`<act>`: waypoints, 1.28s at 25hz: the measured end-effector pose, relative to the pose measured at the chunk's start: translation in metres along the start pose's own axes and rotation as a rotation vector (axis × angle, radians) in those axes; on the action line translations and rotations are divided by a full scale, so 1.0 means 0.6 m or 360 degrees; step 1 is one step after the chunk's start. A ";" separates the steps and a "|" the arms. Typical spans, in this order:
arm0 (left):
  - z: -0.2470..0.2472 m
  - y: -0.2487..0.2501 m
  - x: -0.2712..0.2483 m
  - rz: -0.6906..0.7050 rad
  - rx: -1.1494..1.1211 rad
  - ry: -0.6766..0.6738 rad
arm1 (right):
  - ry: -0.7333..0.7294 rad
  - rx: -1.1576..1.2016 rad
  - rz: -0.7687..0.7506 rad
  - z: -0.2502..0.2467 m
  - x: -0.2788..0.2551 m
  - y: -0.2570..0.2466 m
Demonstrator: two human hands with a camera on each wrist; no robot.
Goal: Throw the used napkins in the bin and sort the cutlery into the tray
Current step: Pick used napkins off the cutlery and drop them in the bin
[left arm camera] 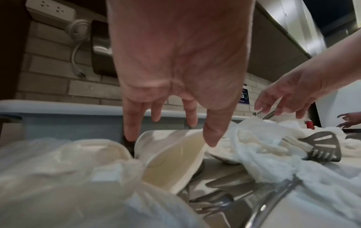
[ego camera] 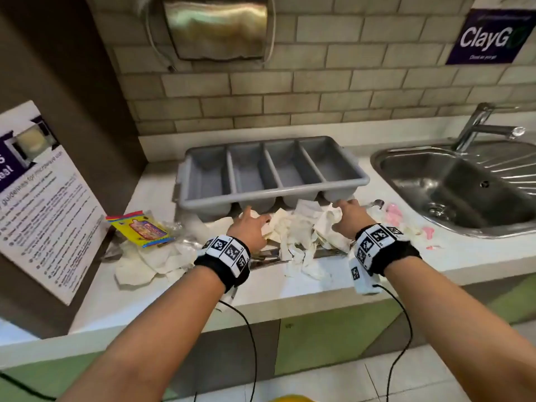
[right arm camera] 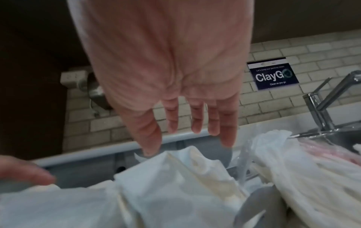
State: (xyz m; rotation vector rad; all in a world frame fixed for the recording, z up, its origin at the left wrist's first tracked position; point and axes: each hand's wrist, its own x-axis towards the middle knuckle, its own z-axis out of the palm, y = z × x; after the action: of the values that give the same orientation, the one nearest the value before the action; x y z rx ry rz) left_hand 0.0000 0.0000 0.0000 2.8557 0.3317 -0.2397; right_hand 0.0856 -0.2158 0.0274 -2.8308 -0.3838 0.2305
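A grey cutlery tray [ego camera: 272, 195] with several long compartments, all of them bare, stands at the back of the white counter. In front of it lies a heap of crumpled white napkins [ego camera: 293, 227] over metal cutlery [ego camera: 269, 256]. My left hand [ego camera: 251, 224] hovers over the heap's left part, fingers spread and straight [left arm camera: 212, 135], holding nothing. My right hand [ego camera: 346, 211] hovers over the right part near the tray's front rim, fingers straight [right arm camera: 150, 138], also holding nothing. A slotted metal utensil [left arm camera: 322, 148] and other metal pieces [left arm camera: 218, 200] show among the napkins. No bin is in view.
A steel sink [ego camera: 464, 192] with a tap [ego camera: 487, 126] is at the right. A yellow snack wrapper [ego camera: 145, 230] and more napkins [ego camera: 145, 265] lie at the left, pink scraps [ego camera: 394, 213] by the sink. A leaning notice board [ego camera: 43, 198] stands at far left.
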 end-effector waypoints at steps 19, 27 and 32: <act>-0.010 -0.012 0.045 0.0083 -0.0050 -0.0034 | 0.0016 0.0149 0.0080 0.022 0.066 0.019; -0.003 -0.022 0.022 0.0145 -0.0409 0.0071 | 0.0248 0.0417 0.0097 0.016 0.056 0.024; -0.012 -0.024 0.006 0.0216 -0.0699 0.0245 | 0.0503 0.0613 0.0052 -0.004 0.032 0.015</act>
State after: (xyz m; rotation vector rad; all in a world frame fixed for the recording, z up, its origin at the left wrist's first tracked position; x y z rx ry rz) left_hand 0.0010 0.0162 0.0030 2.4511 0.1891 0.0734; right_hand 0.1066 -0.2192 0.0245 -2.4385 -0.1980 -0.1254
